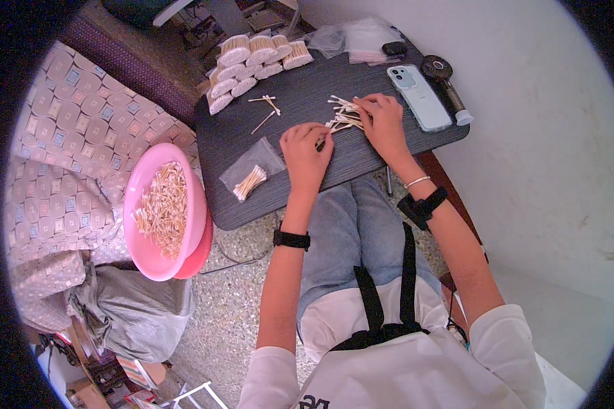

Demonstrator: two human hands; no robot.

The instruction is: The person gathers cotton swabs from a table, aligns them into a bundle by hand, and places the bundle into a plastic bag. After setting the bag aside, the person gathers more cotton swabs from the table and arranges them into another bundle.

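Loose wooden-stick cotton swabs (344, 113) lie in a scattered bunch on the dark folding table (307, 82). My left hand (306, 151) is at the bunch's near left side, thumb and fingers pinched on a few swabs. From the right, my right hand (385, 120) curls over the same bunch, its fingertips touching the sticks; whether it grips any is hidden. Left of my left hand lies a clear zip bag (253, 163), with a neat bundle of swabs (249, 183) at its lower end. A few stray swabs (268, 107) rest farther back.
Packed swab bundles (250, 59) are stacked at the back left edge. Clear plastic bags (360, 41), a phone (420, 97) and a small handheld fan (445, 84) lie back and right. A pink basin (197, 204) of loose swabs stands left of the table. A wall (522, 128) borders the right.
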